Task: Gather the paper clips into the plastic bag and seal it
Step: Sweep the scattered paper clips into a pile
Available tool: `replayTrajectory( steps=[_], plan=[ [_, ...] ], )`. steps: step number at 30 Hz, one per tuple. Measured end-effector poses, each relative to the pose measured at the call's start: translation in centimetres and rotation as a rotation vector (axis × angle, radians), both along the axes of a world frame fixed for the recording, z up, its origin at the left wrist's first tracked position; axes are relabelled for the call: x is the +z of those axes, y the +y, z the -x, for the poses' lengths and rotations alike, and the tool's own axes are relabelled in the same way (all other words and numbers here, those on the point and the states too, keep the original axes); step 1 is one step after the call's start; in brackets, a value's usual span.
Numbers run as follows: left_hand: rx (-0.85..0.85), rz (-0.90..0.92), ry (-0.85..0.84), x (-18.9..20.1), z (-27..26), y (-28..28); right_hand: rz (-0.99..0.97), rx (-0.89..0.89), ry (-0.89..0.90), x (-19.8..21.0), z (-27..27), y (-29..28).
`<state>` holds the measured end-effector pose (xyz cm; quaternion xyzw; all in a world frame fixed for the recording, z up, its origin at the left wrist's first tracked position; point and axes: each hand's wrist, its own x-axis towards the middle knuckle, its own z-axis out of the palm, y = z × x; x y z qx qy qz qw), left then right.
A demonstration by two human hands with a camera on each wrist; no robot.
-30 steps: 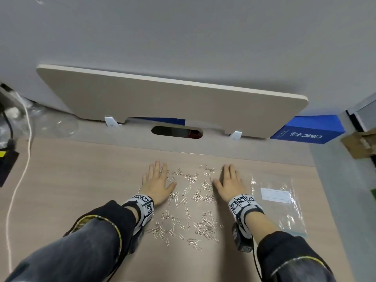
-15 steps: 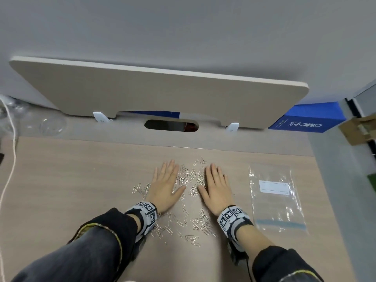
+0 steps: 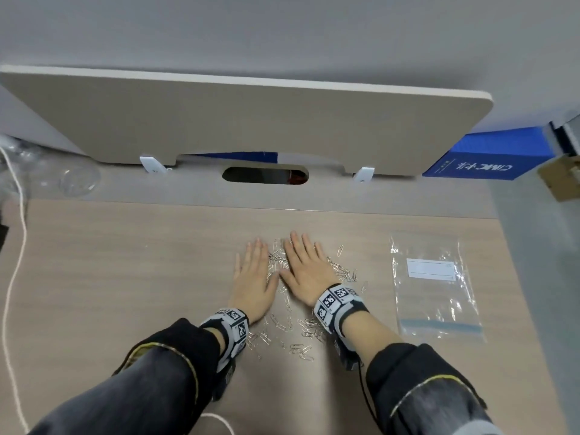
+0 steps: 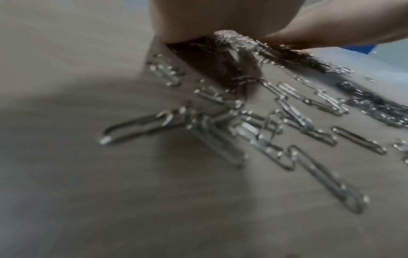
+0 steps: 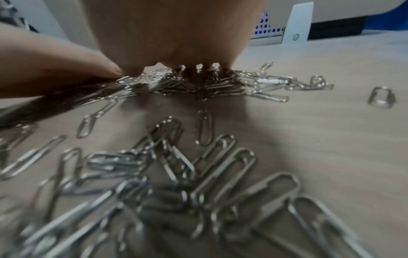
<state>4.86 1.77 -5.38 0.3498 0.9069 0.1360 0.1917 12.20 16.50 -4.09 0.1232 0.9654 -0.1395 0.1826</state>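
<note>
Flat together, left hand (image 3: 255,282), right hand (image 3: 306,271), pressing paper clips (image 3: 284,328)

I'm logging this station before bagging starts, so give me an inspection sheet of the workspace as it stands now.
Surface: wood-grain desk, paper clips strewn mid-desk.
Job's things: paper clips loose, some between and under the palms; clear plastic bag flat on the right, apart from the clips, no clips seen inside.
Clutter: clear plastic wrap at far left.
Grippers: left hand and right hand flat on the clips, fingers straight.
Cables: white cord along the left edge.
Surroundings: beige divider panel, blue box, grey wall.
</note>
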Motion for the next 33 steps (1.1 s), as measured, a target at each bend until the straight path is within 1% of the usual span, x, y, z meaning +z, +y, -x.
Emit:
replayTrajectory(
  steps=[2, 4, 5, 7, 9, 10, 11, 13, 16, 18, 19, 20, 21, 22, 23, 24, 25, 27, 28, 30, 32, 33],
  plan=[
    [-0.095, -0.026, -0.056, 0.2, -0.6, 0.9, 0.018, 0.041, 0.001, 0.3, -0.8, -0.2],
    [-0.091, -0.057, -0.087, 0.4, -0.8, 1.0, 0.038, -0.016, 0.061, 1.2, -2.2, 0.4],
    [-0.06, -0.066, -0.079, 0.5, -0.8, 0.6, 0.035, -0.092, 0.108, 1.5, -3.0, 0.9],
    [0.03, -0.057, -0.018, 0.7, -0.6, -0.6, 0.006, -0.345, 0.168, 1.9, -5.3, 1.9],
    [0.146, -0.01, 0.002, 0.9, -0.7, -1.8, 0.018, -0.599, 0.106, 1.9, -7.4, 2.6],
    [0.19, 0.014, -0.025, 1.0, -0.9, -2.2, 0.032, -0.673, 0.051, 1.8, -8.2, 2.4],
    [0.211, 0.028, -0.065, 1.1, -1.3, -2.4, 0.041, -0.701, 0.012, 1.5, -8.7, 2.1],
    [0.172, 0.028, -0.126, 1.2, -2.4, -2.3, 0.071, -0.68, 0.009, 1.2, -9.1, 1.0],
    [0.023, 0.014, -0.197, 1.7, -4.1, -1.5, 0.13, -0.599, 0.029, 1.6, -8.6, -0.9],
    [0.004, -0.045, -0.29, 2.3, -4.3, -1.4, 0.202, -0.517, 0.03, 1.9, -8.6, -1.3],
    [0.037, -0.099, -0.33, 2.7, -4.0, -1.7, 0.25, -0.508, 0.051, 2.2, -8.9, -1.3],
    [0.095, -0.154, -0.339, 3.0, -3.6, -2.2, 0.28, -0.537, 0.103, 2.5, -9.4, -1.0],
    [0.168, -0.198, -0.308, 3.3, -3.0, -2.9, 0.273, -0.596, 0.175, 2.7, -10.0, -0.7],
    [0.246, -0.224, -0.238, 3.7, -2.4, -3.7, 0.229, -0.673, 0.239, 2.9, -10.7, -0.2],
    [0.328, -0.225, -0.157, 3.9, -1.9, -4.5, 0.168, -0.764, 0.268, 3.1, -11.5, 0.2],
    [0.416, -0.204, -0.1, 4.0, -1.5, -5.4, 0.117, -0.857, 0.261, 3.4, -12.2, 0.4],
    [0.504, -0.168, -0.092, 4.2, -1.3, -6.3, 0.1, -0.941, 0.235, 3.7, -12.9, 0.3],
    [0.631, -0.081, -0.199, 4.4, -1.7, -7.6, 0.165, -1.098, 0.177, 4.2, -13.9, -0.5],
    [0.659, -0.044, -0.26, 4.4, -2.1, -7.9, 0.233, -1.174, 0.154, 4.1, -14.1, -1.1],
    [0.641, -0.007, -0.346, 4.0, -3.3, -8.1, 0.364, -1.273, 0.161, 3.6, -14.2, -2.3],
    [0.563, -0.034, -0.411, 4.1, -4.6, -7.4, 0.469, -1.291, 0.217, 2.9, -13.7, -3.3],
    [0.531, -0.076, -0.452, 4.3, -5.2, -6.9, 0.516, -1.28, 0.25, 2.8, -13.3, -3.7]
  ],
)
